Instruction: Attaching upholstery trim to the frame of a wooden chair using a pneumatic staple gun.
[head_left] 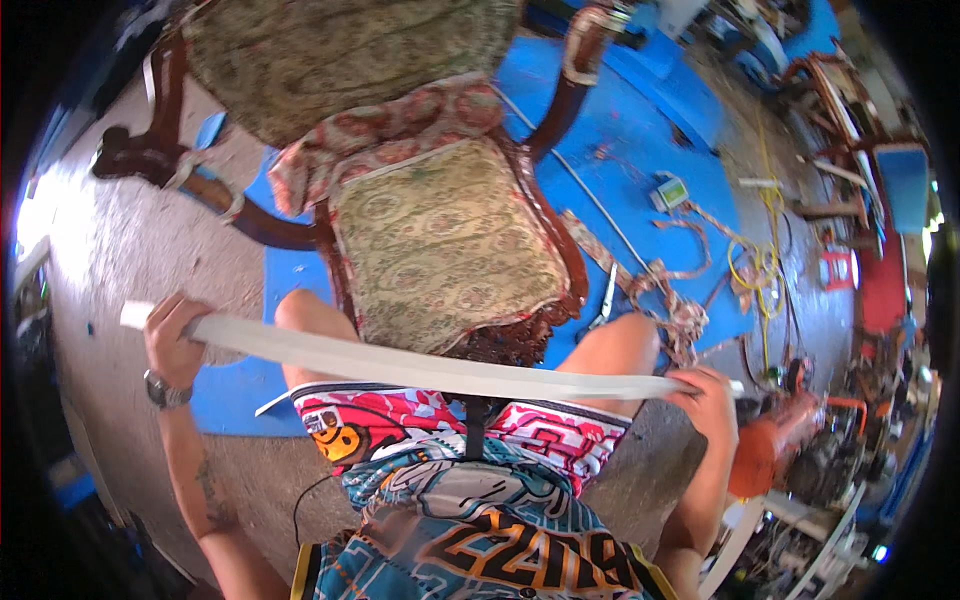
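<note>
A long pale strip [430, 368], flat and slightly bowed, stretches across my lap from one hand to the other. Its left end is wrapped by the fingers of my left hand [174, 335], with a short piece sticking out beyond the fist. My right hand [706, 396] pinches the strip near its right end. Just past my knees stands a carved dark-wood armchair [555, 215] with a worn, floral-patterned seat [450, 245]. A rolled, red-patterned fabric edge [400, 125] lies between its seat and backrest. The strip hides part of my thighs.
Blue sheeting [690, 260] covers floor around the chair. Scissors [606, 300], torn fabric scraps [685, 315] and a small green-and-white box [670, 192] lie on it to the right. Beyond are a yellow cord [768, 235], an orange tank-like machine [770, 445] and a red stool [837, 269].
</note>
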